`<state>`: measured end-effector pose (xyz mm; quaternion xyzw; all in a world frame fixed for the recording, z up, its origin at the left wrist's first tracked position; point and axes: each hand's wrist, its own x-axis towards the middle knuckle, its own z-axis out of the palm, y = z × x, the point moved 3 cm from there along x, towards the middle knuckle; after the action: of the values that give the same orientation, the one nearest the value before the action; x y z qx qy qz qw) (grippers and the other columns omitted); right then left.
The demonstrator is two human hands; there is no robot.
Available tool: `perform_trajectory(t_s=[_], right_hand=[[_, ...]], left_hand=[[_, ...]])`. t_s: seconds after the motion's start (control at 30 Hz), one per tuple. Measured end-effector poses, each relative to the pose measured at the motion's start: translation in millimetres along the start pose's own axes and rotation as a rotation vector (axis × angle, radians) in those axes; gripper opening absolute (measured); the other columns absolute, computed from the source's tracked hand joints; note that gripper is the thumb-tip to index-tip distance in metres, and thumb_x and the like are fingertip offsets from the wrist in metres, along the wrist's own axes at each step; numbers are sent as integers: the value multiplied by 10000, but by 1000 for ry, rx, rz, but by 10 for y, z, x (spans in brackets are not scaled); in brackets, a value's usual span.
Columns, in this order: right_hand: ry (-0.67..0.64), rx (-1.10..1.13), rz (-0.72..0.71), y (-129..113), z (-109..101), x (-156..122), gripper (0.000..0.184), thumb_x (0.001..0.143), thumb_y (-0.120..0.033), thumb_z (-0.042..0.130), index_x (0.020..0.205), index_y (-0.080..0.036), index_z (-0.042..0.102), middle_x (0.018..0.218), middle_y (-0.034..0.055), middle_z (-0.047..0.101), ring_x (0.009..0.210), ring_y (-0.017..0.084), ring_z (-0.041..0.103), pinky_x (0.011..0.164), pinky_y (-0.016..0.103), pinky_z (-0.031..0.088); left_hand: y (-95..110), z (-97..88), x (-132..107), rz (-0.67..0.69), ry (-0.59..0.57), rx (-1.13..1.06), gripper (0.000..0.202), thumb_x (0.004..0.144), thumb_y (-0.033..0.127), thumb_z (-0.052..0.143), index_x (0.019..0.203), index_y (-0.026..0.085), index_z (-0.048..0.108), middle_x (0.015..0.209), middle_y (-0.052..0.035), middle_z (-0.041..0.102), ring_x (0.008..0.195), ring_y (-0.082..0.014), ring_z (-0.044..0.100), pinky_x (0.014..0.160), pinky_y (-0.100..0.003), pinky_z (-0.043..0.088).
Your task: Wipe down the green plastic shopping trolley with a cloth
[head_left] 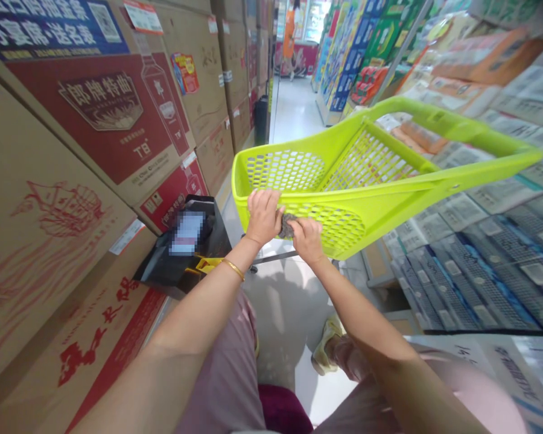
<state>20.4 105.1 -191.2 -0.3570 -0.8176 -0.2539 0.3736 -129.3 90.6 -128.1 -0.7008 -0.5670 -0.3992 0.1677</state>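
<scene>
A lime-green plastic shopping cart (407, 190) with perforated sides stands in front of me. My left hand (263, 216) is closed over the rim of its near side, fingers curled over the edge. A crumpled grey cloth (286, 226) is pressed against the side wall between my hands. My right hand (308, 238) is closed on this cloth, with its fingers against the perforated panel. The left thumb lies close to the cloth; whether it also pinches it I cannot tell. Through the slots and over the rim, the visible basket interior shows no goods.
Stacked cardboard cartons (104, 114) line the left side. A black box (181, 253) with a blurred screen on it stands beside them. Packaged goods (475, 271) fill shelves at right. A tiled aisle (294, 105) runs ahead, where a person in orange (289, 36) stands.
</scene>
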Motion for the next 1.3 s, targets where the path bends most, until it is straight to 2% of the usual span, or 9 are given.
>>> perform_trajectory(t_s=[0.17, 0.37, 0.5, 0.7, 0.9, 1.0, 1.07, 1.17, 1.3], right_hand=[[-139, 29, -70, 138, -133, -32, 276, 895, -181, 467, 1104, -273, 622, 1085, 63, 602, 1027, 174, 462, 872, 329, 339], [107, 24, 28, 289, -249, 223, 195, 885, -268, 507, 972, -324, 673, 1056, 40, 568, 1073, 181, 445, 922, 356, 343], [241, -53, 71, 253, -221, 191, 220, 893, -312, 500, 992, -330, 695, 948, 51, 551, 1025, 184, 459, 918, 366, 310], [236, -42, 46, 219, -116, 47, 346, 850, -522, 505, 1043, -299, 687, 989, 79, 537, 1038, 229, 426, 917, 405, 292], [265, -27, 27, 349, -129, 116, 226, 873, -283, 506, 1046, -319, 646, 991, 55, 544, 969, 178, 462, 893, 365, 334], [209, 51, 22, 409, -158, 125, 279, 872, -294, 485, 1128, -257, 590, 1009, 77, 554, 971, 188, 478, 882, 362, 368], [240, 123, 22, 434, -196, 101, 332, 871, -317, 478, 1187, -232, 536, 1023, 91, 557, 981, 198, 483, 880, 376, 381], [327, 187, -30, 429, -253, 42, 381, 863, -300, 494, 1239, -256, 458, 1058, 84, 549, 988, 192, 493, 859, 377, 402], [280, 173, -62, 367, -261, -13, 324, 863, -289, 502, 1186, -297, 482, 1094, 65, 542, 1023, 182, 490, 856, 364, 418]], left_hand=[[7, 25, -27, 23, -39, -18, 430, 929, 324, 379, 1295, 116, 467, 1259, -166, 557, 1249, -269, 458, 1127, -487, 231], [58, 63, -165, 20, -11, 8, 450, 942, 184, 294, 1377, 143, 398, 1417, -157, 456, 1391, -218, 318, 1159, -467, 215], [89, 121, -362, -31, 15, 13, 446, 936, 173, 313, 1369, 147, 413, 1442, -167, 421, 1418, -237, 258, 1153, -492, 231], [169, 191, -690, 34, 8, 63, 426, 923, 153, 356, 1339, 137, 448, 1340, -167, 527, 1369, -243, 361, 1138, -468, 296], [203, 251, -757, -10, 0, 101, 413, 903, 150, 384, 1302, 143, 488, 1242, -165, 580, 1301, -264, 449, 1129, -487, 312], [212, 302, -754, -15, 0, 100, 421, 897, 154, 380, 1304, 135, 485, 1209, -162, 596, 1266, -260, 483, 1125, -489, 320], [222, 338, -759, -19, -14, 88, 412, 893, 159, 381, 1288, 138, 498, 1206, -159, 599, 1264, -258, 484, 1127, -493, 317], [251, 379, -769, -16, -35, 95, 417, 891, 165, 382, 1291, 134, 497, 1220, -161, 598, 1280, -263, 468, 1131, -491, 311], [301, 413, -764, 8, -48, 144, 428, 881, 158, 387, 1292, 102, 490, 1250, -177, 587, 1292, -294, 452, 1118, -506, 321]])
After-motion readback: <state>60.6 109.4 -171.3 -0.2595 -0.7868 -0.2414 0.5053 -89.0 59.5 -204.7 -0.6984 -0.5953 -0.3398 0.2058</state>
